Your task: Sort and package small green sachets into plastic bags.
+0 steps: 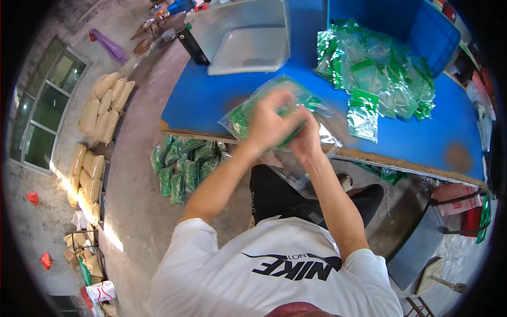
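Over the near edge of the blue table [211,103], both my hands are closed on a large clear plastic bag [328,133] with green packets [240,124] in it. My left hand [270,119] bends over the bag's top, its fingers curled and blurred by motion. Close beside it, my right hand [306,138] grips the bag, fingertips partly hidden. The bag's loose end hangs below the table edge toward my lap. To the right, a single flat green-and-clear packet [363,117] lies at the front of a heap of similar packets [380,74].
A blue bin [433,39] lies on its side behind the heap. At the back stand a translucent tub [248,50] and a black cylinder [191,45]. Filled green bags [182,166] are piled on the floor at left. Tan sacks [100,113] line the wall; a chair [420,248] stands right.
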A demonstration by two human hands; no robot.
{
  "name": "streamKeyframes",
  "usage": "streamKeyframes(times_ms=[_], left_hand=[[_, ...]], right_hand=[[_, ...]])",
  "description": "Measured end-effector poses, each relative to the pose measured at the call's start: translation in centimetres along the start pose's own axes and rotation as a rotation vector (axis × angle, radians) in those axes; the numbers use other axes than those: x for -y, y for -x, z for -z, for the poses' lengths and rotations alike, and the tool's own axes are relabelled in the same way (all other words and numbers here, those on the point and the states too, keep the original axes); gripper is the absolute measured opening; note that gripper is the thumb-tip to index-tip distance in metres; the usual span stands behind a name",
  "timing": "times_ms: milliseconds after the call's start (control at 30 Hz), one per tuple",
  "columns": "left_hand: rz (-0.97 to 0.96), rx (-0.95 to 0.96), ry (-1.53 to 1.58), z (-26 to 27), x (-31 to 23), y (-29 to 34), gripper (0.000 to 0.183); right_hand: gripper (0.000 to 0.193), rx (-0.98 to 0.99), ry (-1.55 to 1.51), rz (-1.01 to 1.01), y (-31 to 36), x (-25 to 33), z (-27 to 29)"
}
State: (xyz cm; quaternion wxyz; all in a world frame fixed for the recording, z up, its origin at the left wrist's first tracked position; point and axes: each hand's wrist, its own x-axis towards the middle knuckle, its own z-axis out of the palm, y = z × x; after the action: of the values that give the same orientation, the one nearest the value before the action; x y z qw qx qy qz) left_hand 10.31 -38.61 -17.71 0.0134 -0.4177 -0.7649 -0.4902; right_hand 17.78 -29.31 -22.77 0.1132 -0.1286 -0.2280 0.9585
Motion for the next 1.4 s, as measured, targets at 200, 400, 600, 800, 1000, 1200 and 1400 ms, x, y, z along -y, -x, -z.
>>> streamKeyframes(times_ms=[200, 400, 600, 800, 1000, 1200, 1400], left_hand=[[0.531, 0.322, 0.208, 8.3, 13.1, -3.0, 0.08], [0.543, 0.468, 0.249, 8.2, 10.5, -1.9, 0.073], [0.526, 0.272, 0.165, 5.6, 8.1, -0.9, 0.069], [0.397, 0.324, -0.117, 5.4, 8.9, 0.1, 0.074], [0.471, 0.52, 0.513, 3.4, 12.1, -3.4, 0.085], [0.606, 0.496, 0.641, 2.7, 11.4, -3.1, 0.069], [0.628, 0.532, 0.712, 2.5, 10.4, -3.3, 0.072]], right_hand=[[0.052, 0.136, -0.07, -0.133, -2.5, 1.6, 0.7], [0.056, 0.071, -0.134, -0.352, -3.8, -1.0, -3.0], [0.065, 0.0, -0.248, -0.157, -4.3, -2.0, -2.5], [0.067, 0.056, 1.017, -0.466, 0.7, 7.7, 3.3], [0.065, -0.339, 1.67, 0.375, -7.5, 5.3, 6.9], [0.063, 0.097, 1.694, 0.218, -7.0, 7.4, 7.7], [0.06, -0.254, 1.749, 0.405, -7.5, 6.6, 8.5]])
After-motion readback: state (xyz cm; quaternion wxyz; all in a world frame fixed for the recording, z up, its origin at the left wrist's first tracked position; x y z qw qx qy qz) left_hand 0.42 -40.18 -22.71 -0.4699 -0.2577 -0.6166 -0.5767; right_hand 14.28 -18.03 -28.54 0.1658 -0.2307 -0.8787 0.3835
